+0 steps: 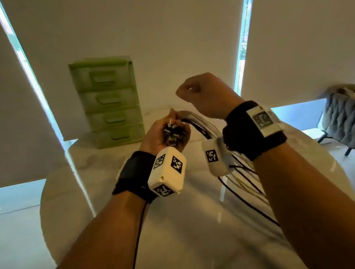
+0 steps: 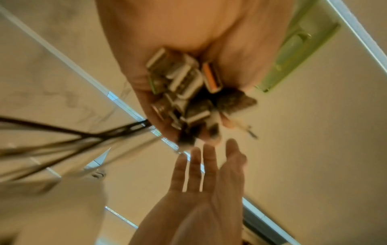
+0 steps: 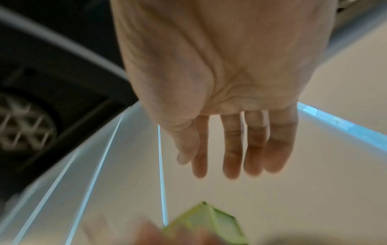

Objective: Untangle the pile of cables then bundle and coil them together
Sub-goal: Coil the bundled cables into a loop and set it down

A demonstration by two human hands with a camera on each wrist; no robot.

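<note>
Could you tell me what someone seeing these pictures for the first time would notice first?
First, the left hand, raised over the round table, gripping a cluster of cable plugs, their cables looping down to the right. Just above it, the right hand is empty, its fingers straight in the wrist views. Behind them, a green drawer unit stands at the table's far edge.

No words, brands or numbers we can read, only black-and-white square code markers on the white wrist camera blocks [image 1: 168,172], and one on the right wristband tag [image 1: 263,120].
</note>
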